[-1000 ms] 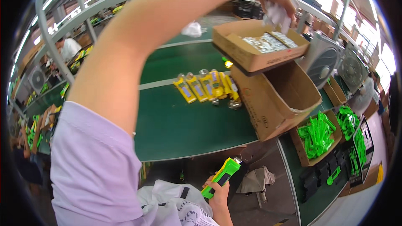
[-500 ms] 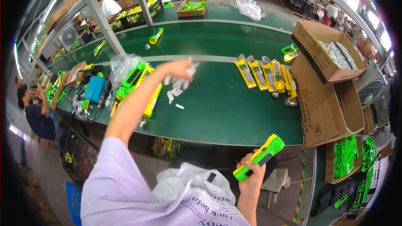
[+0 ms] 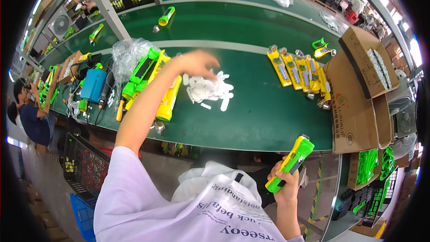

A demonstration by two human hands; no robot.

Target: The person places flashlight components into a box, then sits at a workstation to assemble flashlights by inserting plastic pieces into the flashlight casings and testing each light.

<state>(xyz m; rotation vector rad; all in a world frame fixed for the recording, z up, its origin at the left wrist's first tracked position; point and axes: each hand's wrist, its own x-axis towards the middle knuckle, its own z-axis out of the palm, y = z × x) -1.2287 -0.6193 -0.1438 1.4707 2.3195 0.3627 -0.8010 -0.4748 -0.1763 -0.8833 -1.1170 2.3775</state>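
My left hand hovers just above the far edge of a pile of small white plastic pieces on the green table. Its fingers are spread, slightly blurred, and nothing shows in them. Near the front edge at the right, my right hand is wrapped round a yellow and green flashlight, held tilted with its head pointing up and away. Beside my left forearm lie green and yellow flashlight housings, partly hidden by the arm.
Opened yellow housings with circuit boards lie in a row at the right, beside a large cardboard box. A blue device and a clear plastic bag sit left. Behind runs a green conveyor carrying a flashlight.
The white pieces have left my left hand and now lie in a larger pile. That hand has opened. My right hand still holds the flashlight, tilted more upright.
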